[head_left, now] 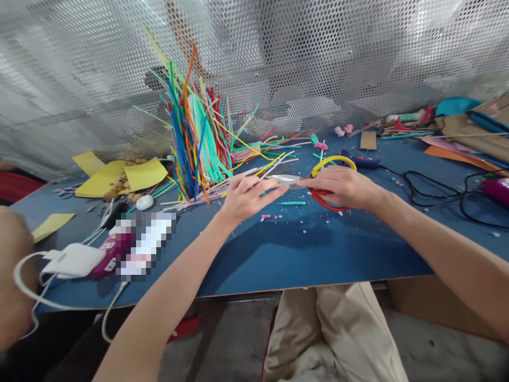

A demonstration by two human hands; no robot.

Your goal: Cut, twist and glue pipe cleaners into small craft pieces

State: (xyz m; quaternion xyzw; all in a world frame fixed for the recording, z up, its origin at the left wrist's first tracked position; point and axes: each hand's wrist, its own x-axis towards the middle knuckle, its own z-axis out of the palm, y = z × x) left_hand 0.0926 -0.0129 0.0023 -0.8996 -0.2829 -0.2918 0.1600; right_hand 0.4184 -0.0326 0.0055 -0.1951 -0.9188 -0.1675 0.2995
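My right hand [342,185] is closed on scissors [336,160] with yellow and red handles, whose blades point left toward my other hand. My left hand [248,195] is beside the blade tips, its fingers apart and reaching right; whether it holds a thin stem is too small to tell. Behind it, pale pink and yellow fuzzy stems [274,163] lie on the blue table [278,260]. A short teal piece [294,203] and small pink scraps [265,217] lie below the blades. A tall bunch of coloured stems [204,143] stands behind my left hand.
A perforated metal screen [302,58] rises behind the table. At left are yellow papers [146,174], a white charger [79,260], a phone [149,244] and another person's arm [15,276]. At right lie a dark blue glue gun [363,162], black cable [423,197] and coloured sheets [453,154].
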